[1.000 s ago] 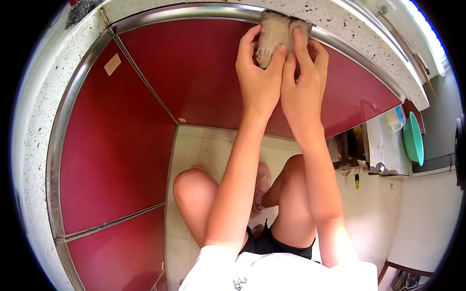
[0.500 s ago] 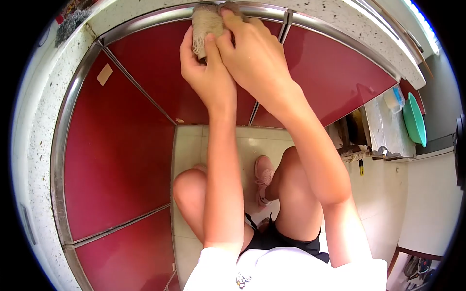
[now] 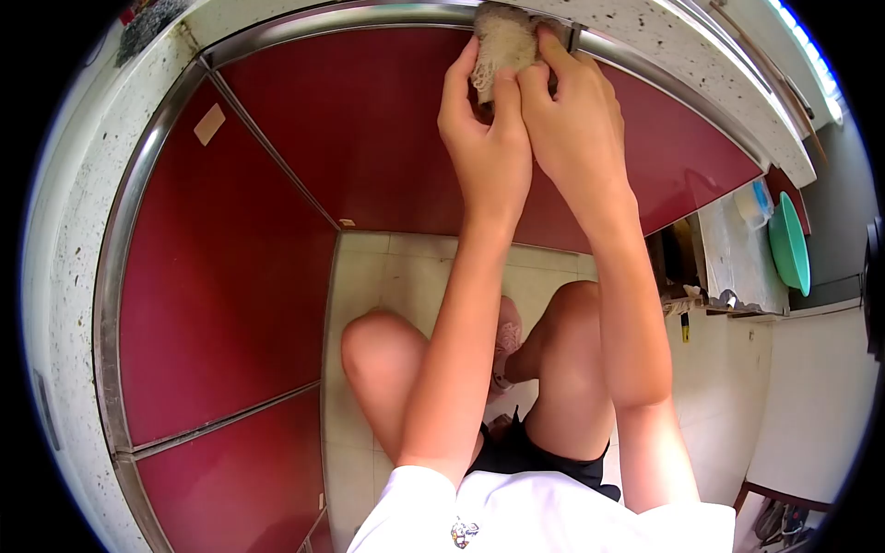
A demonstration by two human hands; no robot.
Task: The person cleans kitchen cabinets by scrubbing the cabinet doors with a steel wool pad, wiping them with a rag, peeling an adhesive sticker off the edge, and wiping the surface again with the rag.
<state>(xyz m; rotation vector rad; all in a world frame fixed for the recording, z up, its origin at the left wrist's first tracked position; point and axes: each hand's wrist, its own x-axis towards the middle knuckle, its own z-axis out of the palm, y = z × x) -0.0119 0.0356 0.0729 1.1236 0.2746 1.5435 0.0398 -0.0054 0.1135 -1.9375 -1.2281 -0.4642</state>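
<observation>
A beige, rough-textured cloth (image 3: 505, 48) is bunched against the metal trim at the top of the red cabinet doors (image 3: 369, 129). My left hand (image 3: 486, 129) has its fingers and thumb closed round the cloth's left side and lower end. On the other side, my right hand (image 3: 573, 111) grips the cloth's right part, where a greyer fold shows. The two hands touch near the thumbs. The cloth hides a stretch of the silver trim (image 3: 350, 20) and the top of the gap between two doors.
A speckled stone countertop edge (image 3: 120, 129) runs above the doors and down the left. At the right, a low shelf (image 3: 728, 249) holds a green basin (image 3: 789, 244) and a clear container with a blue lid (image 3: 756, 203). My bent knees are over the tiled floor (image 3: 415, 258).
Both hands and the cloth have slid to the right along the metal trim. The cloth now covers the trim at the gap between two doors.
</observation>
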